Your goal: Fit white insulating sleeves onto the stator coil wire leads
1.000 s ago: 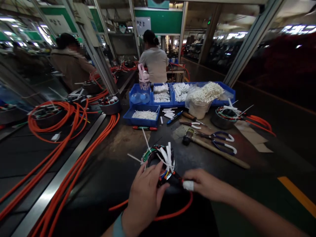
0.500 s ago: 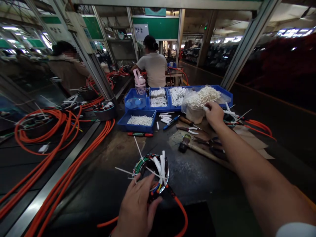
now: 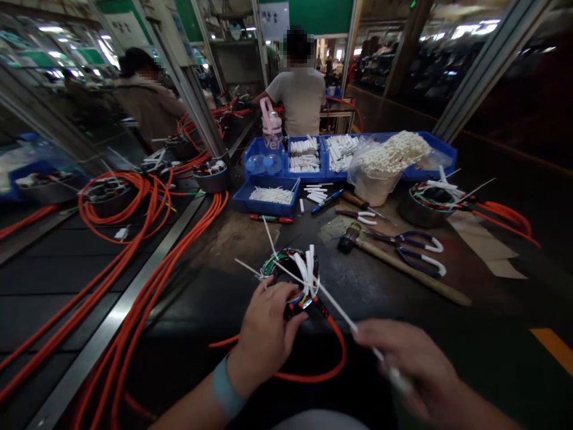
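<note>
A round motor stator [image 3: 292, 276] with coloured windings and white sleeves sits on the dark bench in front of me. My left hand [image 3: 267, 329] is closed around its near rim and steadies it. My right hand [image 3: 409, 364], blurred by motion, pinches a long white cable tie [image 3: 340, 310] whose far end points into the stator. An orange cable [image 3: 313, 370] loops from the stator under my hands.
Blue bins [image 3: 313, 156] of white sleeves, a bag of white pieces [image 3: 387, 161], scissors [image 3: 414, 248], a mallet [image 3: 403, 266], pliers and a marker lie beyond the stator. Another stator [image 3: 425, 200] sits at right. Orange cables [image 3: 134, 239] cover the left. Two people work at the back.
My right hand came back from the bag of white pieces to the near bench, now holding a white cable tie toward the stator. My left hand stayed on the stator.
</note>
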A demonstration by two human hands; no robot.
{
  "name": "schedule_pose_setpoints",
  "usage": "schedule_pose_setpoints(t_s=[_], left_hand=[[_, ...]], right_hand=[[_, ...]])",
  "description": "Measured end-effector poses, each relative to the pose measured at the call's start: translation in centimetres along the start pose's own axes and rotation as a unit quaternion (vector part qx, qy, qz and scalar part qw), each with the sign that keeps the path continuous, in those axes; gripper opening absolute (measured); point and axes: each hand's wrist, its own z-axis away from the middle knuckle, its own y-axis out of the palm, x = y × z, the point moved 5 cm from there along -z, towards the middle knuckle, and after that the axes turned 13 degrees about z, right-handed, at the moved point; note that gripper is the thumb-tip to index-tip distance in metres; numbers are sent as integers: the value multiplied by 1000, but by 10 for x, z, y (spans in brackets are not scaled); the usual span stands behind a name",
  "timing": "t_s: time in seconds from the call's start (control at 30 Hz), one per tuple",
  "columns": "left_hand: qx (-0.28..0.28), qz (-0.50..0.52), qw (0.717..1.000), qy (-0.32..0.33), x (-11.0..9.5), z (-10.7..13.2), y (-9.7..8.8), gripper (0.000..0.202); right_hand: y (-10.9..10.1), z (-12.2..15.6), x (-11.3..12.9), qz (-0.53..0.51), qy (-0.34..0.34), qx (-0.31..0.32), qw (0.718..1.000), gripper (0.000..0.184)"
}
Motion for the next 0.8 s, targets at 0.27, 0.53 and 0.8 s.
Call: schedule_pose_setpoints(t_s=[0.27, 0.53, 0.8], left_hand=[[-3, 14, 1000, -3, -2, -2, 0, 36], [3, 0, 1000, 3, -2, -1, 1, 40], [25, 4, 1000, -17, -3, -3, 2, 55]], right_hand=[[18, 35, 19, 26, -35, 27, 999, 48], [13, 33, 24, 25, -29, 8, 999, 41], [46, 15, 3, -4, -10, 60, 998, 30]])
